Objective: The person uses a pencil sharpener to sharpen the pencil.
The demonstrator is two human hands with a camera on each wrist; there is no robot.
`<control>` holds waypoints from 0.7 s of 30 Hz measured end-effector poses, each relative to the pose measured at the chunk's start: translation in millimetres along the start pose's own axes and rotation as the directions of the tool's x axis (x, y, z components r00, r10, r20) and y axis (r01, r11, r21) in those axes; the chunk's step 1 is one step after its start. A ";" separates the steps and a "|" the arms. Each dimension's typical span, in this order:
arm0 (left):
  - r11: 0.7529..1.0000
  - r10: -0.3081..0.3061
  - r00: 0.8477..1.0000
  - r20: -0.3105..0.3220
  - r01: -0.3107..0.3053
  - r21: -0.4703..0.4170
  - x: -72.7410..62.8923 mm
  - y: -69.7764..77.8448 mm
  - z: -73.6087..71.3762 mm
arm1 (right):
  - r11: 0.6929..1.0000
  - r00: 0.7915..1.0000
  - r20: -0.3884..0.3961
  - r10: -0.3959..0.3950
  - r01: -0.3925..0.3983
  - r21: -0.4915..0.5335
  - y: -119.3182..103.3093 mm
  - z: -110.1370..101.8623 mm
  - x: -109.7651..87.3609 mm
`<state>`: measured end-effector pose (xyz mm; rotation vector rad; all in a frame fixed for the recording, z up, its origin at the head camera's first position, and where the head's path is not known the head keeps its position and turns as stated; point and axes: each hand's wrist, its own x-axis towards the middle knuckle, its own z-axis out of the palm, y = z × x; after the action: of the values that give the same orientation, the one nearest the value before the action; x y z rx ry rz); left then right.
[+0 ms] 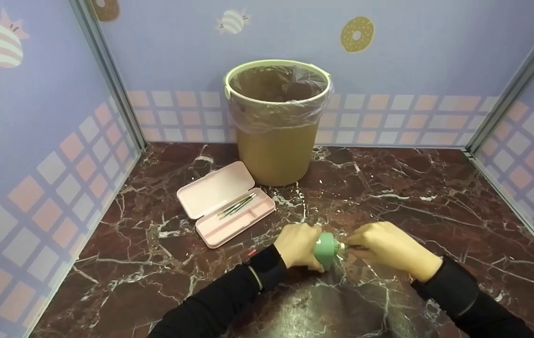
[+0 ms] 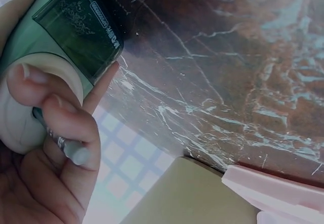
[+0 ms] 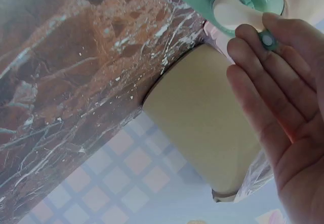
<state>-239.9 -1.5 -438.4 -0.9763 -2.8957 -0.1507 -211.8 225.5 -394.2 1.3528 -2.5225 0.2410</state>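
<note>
- Closest in, here come my black sleeves [image 1: 201, 305], one from each lower corner's side, each with a dark band at the wrist.
- And there's my left hand [image 1: 298, 246], wrapped firmly round the green sharpener [image 1: 325, 251], thumb on the near side, fingers on the far side!
- The sharpener sits low in the middle, over the near part of the table [image 1: 436, 211], crank end facing my right.
- Over to my right hand [image 1: 384, 246]: thumb and fingers pinch the small green handle [image 3: 267, 40] at the end of the cream crank [image 3: 235, 13].
- Look from the left wrist: a see-through drawer [image 2: 66, 36] with white lettering, and pale shavings [image 2: 76, 19] showing inside.
- At that end, what looks like a pencil [image 2: 76, 152] pokes from the cream holder [image 2: 17, 120], my curled fingers right against it; its tip is hidden.
- Beyond my left hand lies the pink case [image 1: 227, 228], lid [image 1: 215, 188] flipped back, a few patterned pencils [image 1: 238, 205] side by side in its rear compartment.
- Right behind it stands the tan bin [image 1: 274, 152], upright, a clear bag [image 1: 274, 117] folded over its rim; whether lid and bin touch, I can't tell.
- At the back, a lilac wall [image 1: 412, 56] with doughnuts and squares.
</note>
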 end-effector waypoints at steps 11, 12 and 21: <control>0.999 0.030 1.000 0.003 -0.030 0.031 1.7 0.2 1.4 | 0.994 0.994 -0.022 0.109 -0.109 -0.023 15.1 7.1 7.1; 0.999 0.032 0.999 0.002 -0.032 0.028 1.7 0.3 1.5 | 0.992 0.993 -0.020 0.119 -0.119 -0.028 16.0 8.2 7.7; 1.000 0.027 1.000 0.009 -0.027 0.014 0.7 -0.7 2.3 | 0.978 0.985 -0.021 0.172 -0.173 -0.115 21.0 19.8 13.1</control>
<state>-241.0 -1.4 -440.6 -1.0155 -2.8859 -0.1244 -239.4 221.4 -409.4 1.0881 -2.6025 0.1320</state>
